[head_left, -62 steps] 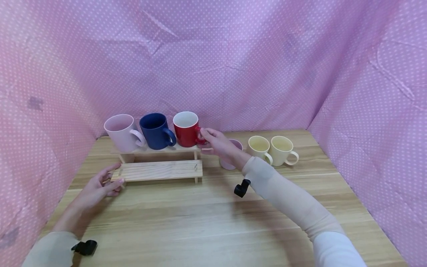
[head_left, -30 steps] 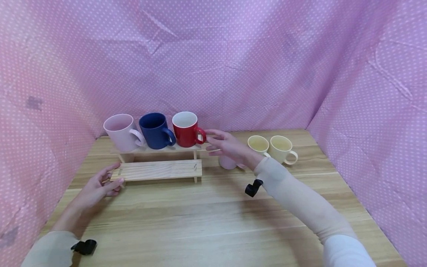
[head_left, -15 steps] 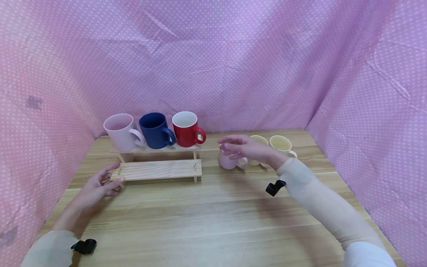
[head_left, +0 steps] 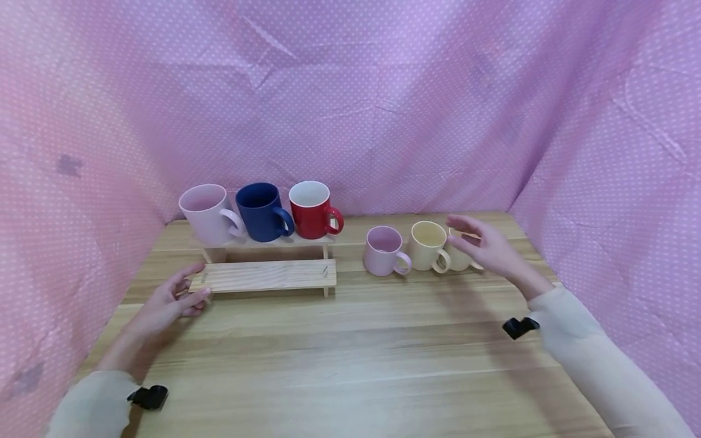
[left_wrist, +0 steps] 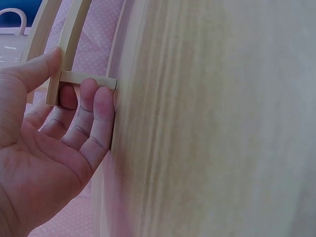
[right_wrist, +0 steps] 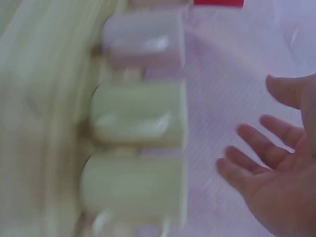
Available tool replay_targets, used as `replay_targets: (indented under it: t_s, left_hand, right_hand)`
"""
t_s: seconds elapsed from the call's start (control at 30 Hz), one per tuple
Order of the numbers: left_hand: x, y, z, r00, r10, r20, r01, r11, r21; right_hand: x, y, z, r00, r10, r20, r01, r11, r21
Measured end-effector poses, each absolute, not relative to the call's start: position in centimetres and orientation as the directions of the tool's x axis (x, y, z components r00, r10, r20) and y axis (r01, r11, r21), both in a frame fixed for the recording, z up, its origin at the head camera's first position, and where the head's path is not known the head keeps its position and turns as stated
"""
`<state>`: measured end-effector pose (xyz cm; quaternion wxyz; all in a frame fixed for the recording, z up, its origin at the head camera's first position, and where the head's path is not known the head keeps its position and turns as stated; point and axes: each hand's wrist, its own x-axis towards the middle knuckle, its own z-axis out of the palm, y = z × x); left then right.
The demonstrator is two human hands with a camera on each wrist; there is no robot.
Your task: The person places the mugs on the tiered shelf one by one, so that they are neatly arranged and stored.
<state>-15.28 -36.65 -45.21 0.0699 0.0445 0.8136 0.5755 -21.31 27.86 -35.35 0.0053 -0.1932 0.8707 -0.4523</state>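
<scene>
My left hand holds the left end of the lower board of a two-tier wooden rack. In the left wrist view its thumb lies on the board and the fingers curl beneath, by a short leg. Over the right-hand yellow mug hovers my right hand, fingers spread, holding nothing and partly hiding that mug. The right wrist view is blurred; a gap shows between the hand and the yellow mugs. Beside it stand another yellow mug and a small pink mug.
On the rack's upper board, a large pink mug, a dark blue mug and a red mug with white inside stand in a row, handles to the right. Pink dotted cloth encloses the wooden table.
My right hand has let go of the red mug's handle and moved right, past the small pink mug, to the yellow mugs. The left hand keeps its hold on the rack.
</scene>
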Motion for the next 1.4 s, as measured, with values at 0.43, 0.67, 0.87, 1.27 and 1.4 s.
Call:
replay_targets:
  t_s: [0.43,0.67,0.87,1.27,1.4]
  left_hand:
    - [-15.4,-36.3,-45.5,-0.987,0.145,-0.063,-0.015,0.313,0.950]
    - [-15.2,-36.4,-45.9,-0.987,0.147,-0.056,-0.006,0.318,0.948]
    - [-15.0,-36.7,-45.6,-0.987,0.149,-0.059,-0.006,0.333,0.943]
    - [-16.0,-35.9,-45.7,-0.984,0.165,-0.069,-0.010,0.335,0.942]
    - [-15.6,-36.4,-45.7,-0.986,0.154,-0.059,-0.004,0.340,0.940]
  right_hand:
    - [-19.9,35.2,-41.9,-0.982,-0.148,0.113,-0.181,0.616,-0.767]
    - [-20.4,35.5,-45.0,-0.989,-0.122,0.087,-0.142,0.589,-0.796]
    - [-20.3,35.0,-46.3,-0.995,-0.077,0.069,-0.098,0.503,-0.858]
    - [-20.7,36.1,-45.3,-0.989,-0.075,-0.125,0.130,-0.066,-0.989]
    - [-21.1,35.5,-45.5,-0.983,-0.072,-0.169,0.174,-0.081,-0.981]
